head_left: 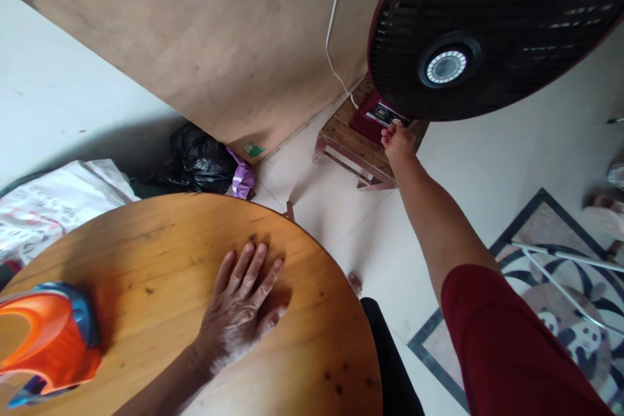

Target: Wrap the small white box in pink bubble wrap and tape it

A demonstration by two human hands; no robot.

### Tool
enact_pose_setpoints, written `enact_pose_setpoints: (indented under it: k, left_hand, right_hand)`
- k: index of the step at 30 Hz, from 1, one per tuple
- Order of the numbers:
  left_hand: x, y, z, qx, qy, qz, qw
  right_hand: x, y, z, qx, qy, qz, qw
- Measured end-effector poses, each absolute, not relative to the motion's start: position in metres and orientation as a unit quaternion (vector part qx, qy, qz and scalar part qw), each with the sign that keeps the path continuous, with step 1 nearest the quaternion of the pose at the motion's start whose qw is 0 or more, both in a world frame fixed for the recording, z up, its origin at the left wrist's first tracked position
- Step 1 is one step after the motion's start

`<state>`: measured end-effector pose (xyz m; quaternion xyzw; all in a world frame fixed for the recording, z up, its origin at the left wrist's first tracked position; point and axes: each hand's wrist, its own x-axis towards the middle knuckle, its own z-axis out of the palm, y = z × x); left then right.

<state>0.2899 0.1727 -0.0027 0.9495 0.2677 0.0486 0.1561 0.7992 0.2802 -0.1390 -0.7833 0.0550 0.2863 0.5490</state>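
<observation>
My left hand [240,312] lies flat on the round wooden table [166,253], fingers stretched out and nothing held. My right hand [397,138] reaches out to the dark red base [363,120] of an electric fan. Its fingers are closed around a small knob [397,122] at the edge of the control panel [383,113]. Above that hand, the fan's round black grille [487,26] hides part of the base. The base stands on a low wooden stool [336,133].
An orange and blue plastic object [73,338] sits at the table's left. Black bags [205,159], a purple packet [242,179] and a white sack [63,201] lie by the wall. A white cord [327,39] runs to the fan. Metal tubes [565,283] stand over the panda-patterned floor.
</observation>
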Motion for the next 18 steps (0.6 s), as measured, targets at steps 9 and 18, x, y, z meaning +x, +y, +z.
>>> enact_pose_setpoints:
  k: [9,18]
  left_hand:
    - [0.29,0.173,-0.002,0.949,0.271,0.047,0.153]
    - [0.29,0.172,-0.004,0.95,0.271,0.052,0.149]
  right_hand:
    - [0.792,0.277,-0.154,-0.767,-0.032,0.295,0.569]
    - [0.784,0.244,-0.123,-0.91,-0.209,0.155,0.323]
